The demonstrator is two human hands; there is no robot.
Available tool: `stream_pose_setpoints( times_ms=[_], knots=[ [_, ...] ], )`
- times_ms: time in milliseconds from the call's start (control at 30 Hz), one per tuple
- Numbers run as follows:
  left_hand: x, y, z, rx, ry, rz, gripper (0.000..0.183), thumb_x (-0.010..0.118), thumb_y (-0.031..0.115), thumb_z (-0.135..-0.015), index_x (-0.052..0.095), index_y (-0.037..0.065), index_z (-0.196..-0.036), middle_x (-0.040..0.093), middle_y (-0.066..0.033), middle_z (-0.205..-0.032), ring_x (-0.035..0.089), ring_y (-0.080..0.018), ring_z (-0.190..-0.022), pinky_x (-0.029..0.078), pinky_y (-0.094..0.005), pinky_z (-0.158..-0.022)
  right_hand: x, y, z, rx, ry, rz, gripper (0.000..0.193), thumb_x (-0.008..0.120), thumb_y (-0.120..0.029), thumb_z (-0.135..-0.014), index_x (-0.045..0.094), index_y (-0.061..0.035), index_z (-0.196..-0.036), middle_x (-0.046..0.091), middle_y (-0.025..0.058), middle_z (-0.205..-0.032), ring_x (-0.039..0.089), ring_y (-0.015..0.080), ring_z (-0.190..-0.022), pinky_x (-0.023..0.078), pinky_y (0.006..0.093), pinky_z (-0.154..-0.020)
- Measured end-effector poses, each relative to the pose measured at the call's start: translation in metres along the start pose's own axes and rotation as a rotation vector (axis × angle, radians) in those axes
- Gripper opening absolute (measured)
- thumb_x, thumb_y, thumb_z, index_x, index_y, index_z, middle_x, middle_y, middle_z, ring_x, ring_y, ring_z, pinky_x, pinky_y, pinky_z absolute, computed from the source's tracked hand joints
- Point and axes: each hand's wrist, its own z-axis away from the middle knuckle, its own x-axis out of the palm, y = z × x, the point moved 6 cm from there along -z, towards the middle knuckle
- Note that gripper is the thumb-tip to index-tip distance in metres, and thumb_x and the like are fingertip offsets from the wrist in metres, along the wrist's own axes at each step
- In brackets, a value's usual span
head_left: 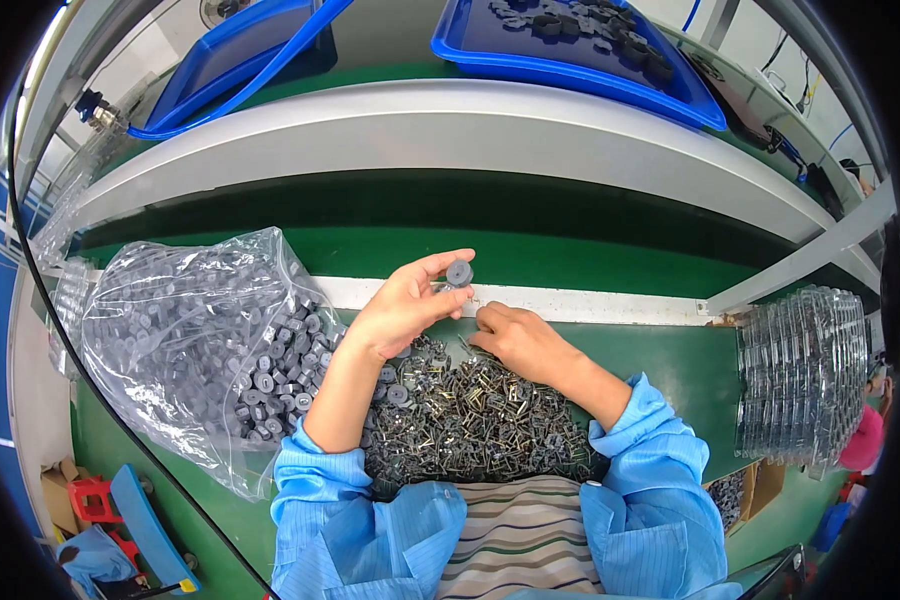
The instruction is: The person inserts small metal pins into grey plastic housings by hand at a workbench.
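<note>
A person in a blue jacket (335,530) works at a green desk (680,370). The left hand (402,308) pinches a grey round part (459,274) between thumb and fingers, holding it up near the middle of the desk's far edge. Just beside it, the right hand (523,345) curls, fingertips drawn together; I cannot tell whether they grip anything. A heap of small metal pieces (480,425) spreads to the near edge. Toward the left edge lies a clear bag (160,320) of similar grey parts; clear plastic trays (805,375) stack at the right edge.
</note>
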Motion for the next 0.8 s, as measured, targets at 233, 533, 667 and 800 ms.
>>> stream_pose_setpoints(
  times_ms=[233, 533, 667, 800],
  knots=[
    [0.017, 0.026, 0.018, 0.295, 0.101, -0.443, 0.041, 0.061, -0.008, -0.093, 0.057, 0.0, -0.133, 0.064, -0.0071, -0.11, 0.068, -0.0128, -0.095, 0.055, -0.0235, -0.072, -0.081, 0.007, -0.008, 0.148, 0.342, -0.631, 0.011, 0.069, 0.005, -0.085, 0.068, 0.0005, -0.095, 0.066, 0.0117, -0.098, 0.069, 0.0238, -0.088, 0.056, 0.0336, -0.07],
    [0.026, 0.029, 0.014, 0.427, 0.102, -0.537, 0.019, 0.065, -0.005, -0.092, 0.06, -0.004, -0.11, 0.067, -0.0107, -0.103, 0.07, -0.0152, -0.088, 0.059, -0.0281, -0.072, -0.068, 0.014, -0.005, 0.125, 0.487, -0.986, 0.007, 0.067, 0.007, -0.091, 0.064, 0.0026, -0.095, 0.056, 0.0119, -0.117, 0.064, 0.0181, -0.101, 0.059, 0.0325, -0.085],
    [0.026, 0.019, 0.016, 0.339, 0.011, -0.326, 0.008, 0.059, 0.0, -0.099, 0.057, -0.001, -0.106, 0.071, -0.0113, -0.097, 0.072, -0.0186, -0.087, 0.058, -0.0282, -0.069, -0.092, -0.01, 0.0, -0.174, 0.634, -0.344, 0.019, 0.07, 0.012, -0.074, 0.065, 0.0014, -0.09, 0.064, 0.0152, -0.101, 0.067, 0.0304, -0.092, 0.058, 0.0354, -0.078],
    [0.03, 0.018, 0.018, 0.098, -0.163, 0.005, 0.014, 0.052, 0.013, -0.105, 0.057, 0.001, -0.11, 0.071, -0.0109, -0.093, 0.073, -0.0227, -0.087, 0.053, -0.0255, -0.065, -0.103, -0.038, 0.008, -0.367, 0.583, -0.033, 0.02, 0.071, 0.002, -0.07, 0.064, 0.0039, -0.088, 0.065, 0.0181, -0.106, 0.067, 0.0349, -0.097, 0.059, 0.0395, -0.075]
  ],
)
